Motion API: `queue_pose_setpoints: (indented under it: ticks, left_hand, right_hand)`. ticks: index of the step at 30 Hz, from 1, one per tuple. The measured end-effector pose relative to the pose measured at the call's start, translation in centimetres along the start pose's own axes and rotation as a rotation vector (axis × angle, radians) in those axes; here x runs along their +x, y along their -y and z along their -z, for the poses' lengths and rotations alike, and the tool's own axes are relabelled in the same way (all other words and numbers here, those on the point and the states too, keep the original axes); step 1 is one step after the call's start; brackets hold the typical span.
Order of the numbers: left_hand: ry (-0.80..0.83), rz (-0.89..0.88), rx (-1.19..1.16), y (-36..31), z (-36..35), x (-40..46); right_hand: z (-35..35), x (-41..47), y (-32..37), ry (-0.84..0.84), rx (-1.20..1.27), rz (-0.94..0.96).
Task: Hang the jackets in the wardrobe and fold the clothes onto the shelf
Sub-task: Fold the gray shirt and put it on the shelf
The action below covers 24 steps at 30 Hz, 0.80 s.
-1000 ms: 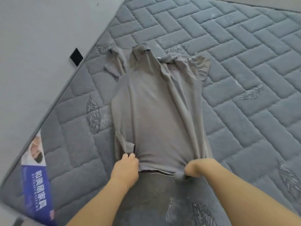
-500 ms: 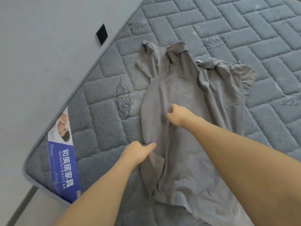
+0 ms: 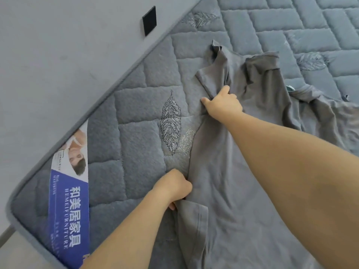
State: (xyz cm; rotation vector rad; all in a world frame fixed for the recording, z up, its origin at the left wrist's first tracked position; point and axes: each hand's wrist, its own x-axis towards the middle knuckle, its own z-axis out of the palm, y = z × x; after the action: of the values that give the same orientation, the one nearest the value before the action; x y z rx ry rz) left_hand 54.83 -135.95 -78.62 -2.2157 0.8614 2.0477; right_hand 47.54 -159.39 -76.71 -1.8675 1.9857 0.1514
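A grey t-shirt (image 3: pixel 242 171) lies spread and wrinkled on the quilted grey mattress (image 3: pixel 139 148). My left hand (image 3: pixel 174 188) grips the shirt's left edge near the lower part, fingers curled round the cloth. My right hand (image 3: pixel 223 104) reaches across and grips the shirt's left side near the sleeve (image 3: pixel 211 78), thumb stretched out to the left. My right forearm covers much of the shirt's middle. The shirt's right side is bunched toward the frame's right edge.
A blue and white label (image 3: pixel 70 197) with printed characters lies across the mattress corner at lower left. The grey wall (image 3: pixel 58 55) runs along the mattress's left edge, with a small black square (image 3: pixel 149 20) on it. A strip of floor shows at the bottom left corner.
My right hand has moved from the shirt's middle up to its left sleeve side and taken hold there. My left hand stays gripping the left edge. The view has shifted closer.
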Motion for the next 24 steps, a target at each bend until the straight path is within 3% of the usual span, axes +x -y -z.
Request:
queue_pose_setpoints:
  ticks: [7, 13, 16, 19, 24]
  left_hand:
    - [-0.034, 0.029, -0.061, -0.5, 0.1, 0.3]
    - [-0.100, 0.059, -0.065, -0.8, 0.1, -0.9]
    - [0.008, 0.030, -0.073, -1.0, -0.1, -2.3]
    - [0.137, 0.090, 0.105, 0.4, 0.1, -4.3]
    - [0.363, 0.503, 0.731, 2.9, 1.0, -8.5]
  right_hand:
    - [-0.6, 0.8, -1.0, -0.034, -0.083, 0.118]
    - [0.6, -0.5, -2.8, 0.091, -0.085, 0.215]
    - [1.2, -1.1, -3.9, 0.165, -0.068, 0.283]
    - [1.5, -2.0, -4.2, 0.144, 0.020, 0.348]
    - [-0.3, -6.7, -4.0, 0.161, 0.175, 0.480]
